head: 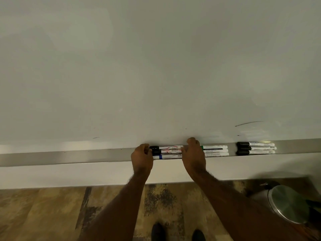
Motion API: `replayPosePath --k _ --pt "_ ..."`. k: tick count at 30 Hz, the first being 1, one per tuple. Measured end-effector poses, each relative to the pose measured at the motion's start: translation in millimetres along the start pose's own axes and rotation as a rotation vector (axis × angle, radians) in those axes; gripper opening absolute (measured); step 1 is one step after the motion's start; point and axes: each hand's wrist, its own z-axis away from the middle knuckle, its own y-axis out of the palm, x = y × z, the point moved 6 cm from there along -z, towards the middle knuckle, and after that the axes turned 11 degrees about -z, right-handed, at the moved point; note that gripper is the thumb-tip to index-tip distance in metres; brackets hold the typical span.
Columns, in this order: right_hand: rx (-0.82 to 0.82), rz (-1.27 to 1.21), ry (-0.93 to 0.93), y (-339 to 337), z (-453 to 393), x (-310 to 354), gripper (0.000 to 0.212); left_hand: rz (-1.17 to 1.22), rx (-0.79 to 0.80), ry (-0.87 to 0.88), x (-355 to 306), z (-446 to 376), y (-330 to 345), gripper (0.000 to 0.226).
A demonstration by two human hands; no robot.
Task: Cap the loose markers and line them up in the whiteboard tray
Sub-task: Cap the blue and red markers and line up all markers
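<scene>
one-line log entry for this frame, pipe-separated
stage: aligning markers | left hand: at cap end of left marker group | right hand: at other end | tray: three groups | grip: unclear

From my remote feed, only one word reads clearly: "MARKER", printed in black on the white barrel of the middle marker (171,150) in the left-hand group on the whiteboard tray (69,156). Print on the other marker barrels is too small to read.

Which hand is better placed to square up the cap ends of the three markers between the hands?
Probably the left hand: its fingers sit at the black caps of the marker group, while the right hand covers the opposite ends.
</scene>
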Motion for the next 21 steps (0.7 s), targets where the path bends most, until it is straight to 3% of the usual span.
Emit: replayPosePath --k 5,7,10,13,21 --pt "-0.093 0.195 -0.25 -35 -4 -22 0.017 -0.429 -0.167 0.61 -23 21 6 0.02" --pt "-0.111 0.24 -0.248 -54 -8 -46 0.022 -0.57 -0.139 0.775 -30 33 20 0.03" --pt "-0.062 0.287 -0.233 -70 -9 -79 0.043 -0.676 -0.005 0.782 -28 44 43 0.051" --pt "0.108 0.4 -0.274 -63 -1 -100 0.062 -0.751 0.123 0.68 -11 52 63 0.07" --pt "0.234 0.539 -0.26 -47 1 -124 0.076 -0.831 0.138 0.622 -7 52 73 0.077"
